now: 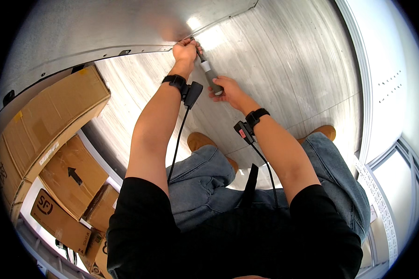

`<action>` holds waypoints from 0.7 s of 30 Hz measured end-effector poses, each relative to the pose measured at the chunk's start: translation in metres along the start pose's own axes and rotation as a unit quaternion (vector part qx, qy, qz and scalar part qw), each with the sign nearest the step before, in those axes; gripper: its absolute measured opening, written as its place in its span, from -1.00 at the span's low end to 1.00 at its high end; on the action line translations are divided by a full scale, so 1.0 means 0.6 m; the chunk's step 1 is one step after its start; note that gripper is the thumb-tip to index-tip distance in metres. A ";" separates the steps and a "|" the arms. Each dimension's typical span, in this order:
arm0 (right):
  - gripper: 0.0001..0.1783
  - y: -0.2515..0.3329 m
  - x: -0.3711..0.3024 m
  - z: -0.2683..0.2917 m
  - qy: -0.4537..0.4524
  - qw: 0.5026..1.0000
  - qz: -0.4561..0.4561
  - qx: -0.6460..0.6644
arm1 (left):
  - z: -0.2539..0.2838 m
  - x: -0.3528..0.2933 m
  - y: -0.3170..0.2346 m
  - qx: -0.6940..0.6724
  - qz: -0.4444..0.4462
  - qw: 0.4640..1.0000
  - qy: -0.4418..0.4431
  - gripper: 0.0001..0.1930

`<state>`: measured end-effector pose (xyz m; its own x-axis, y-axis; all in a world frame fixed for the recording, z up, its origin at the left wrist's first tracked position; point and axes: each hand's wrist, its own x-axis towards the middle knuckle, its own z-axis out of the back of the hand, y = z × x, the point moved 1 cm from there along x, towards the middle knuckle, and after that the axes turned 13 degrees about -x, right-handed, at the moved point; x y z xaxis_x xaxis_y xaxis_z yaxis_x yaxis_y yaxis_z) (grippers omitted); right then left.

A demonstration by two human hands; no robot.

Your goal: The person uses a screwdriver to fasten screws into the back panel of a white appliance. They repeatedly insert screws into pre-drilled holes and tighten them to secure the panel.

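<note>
A screwdriver (209, 74) with a grey handle and a dark shaft slants up toward the lower edge of a large metal panel (102, 32). My right hand (229, 93) is closed round the butt end of its handle. Against the panel's edge, my left hand (185, 51) pinches near the tip of the shaft. Its fingers hide the tip and whatever small part may be there. Both wrists wear black straps with small devices, one on the left (184, 89) and one on the right (251, 124), each with a cable.
Cardboard boxes (56, 116) are stacked on the left, close to the panel. Grey wood-patterned floor (284, 60) lies below. On the right stands a white wall-like panel (381, 69) with a metal frame. My bent knees and brown shoes (202, 140) are beneath my arms.
</note>
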<state>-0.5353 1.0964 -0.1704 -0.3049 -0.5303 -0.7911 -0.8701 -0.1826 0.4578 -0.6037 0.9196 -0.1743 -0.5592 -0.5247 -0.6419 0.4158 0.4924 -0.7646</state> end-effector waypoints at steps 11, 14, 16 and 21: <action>-0.47 -0.001 0.000 -0.020 -0.098 0.963 0.091 -0.235 | 0.016 0.042 0.034 0.176 -0.089 0.979 -0.051 -0.83; -0.37 0.003 -0.002 -0.021 -0.143 0.951 0.097 -0.257 | -0.003 0.023 0.021 0.112 -0.037 0.991 -0.057 -0.88; -0.35 0.001 0.000 -0.021 -0.124 0.961 0.094 -0.229 | 0.003 0.027 0.020 0.064 -0.021 0.997 -0.026 -0.87; -0.46 0.007 -0.010 -0.013 -0.024 0.998 0.037 -0.032 | 0.000 0.013 0.007 0.000 0.012 1.000 -0.008 -0.91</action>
<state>-0.5342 1.0925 -0.1606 -0.3879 -0.5037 -0.7719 -0.8180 -0.1979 0.5402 -0.6061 0.9175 -0.1827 -0.5376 -0.5228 -0.6615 0.4301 0.5047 -0.7485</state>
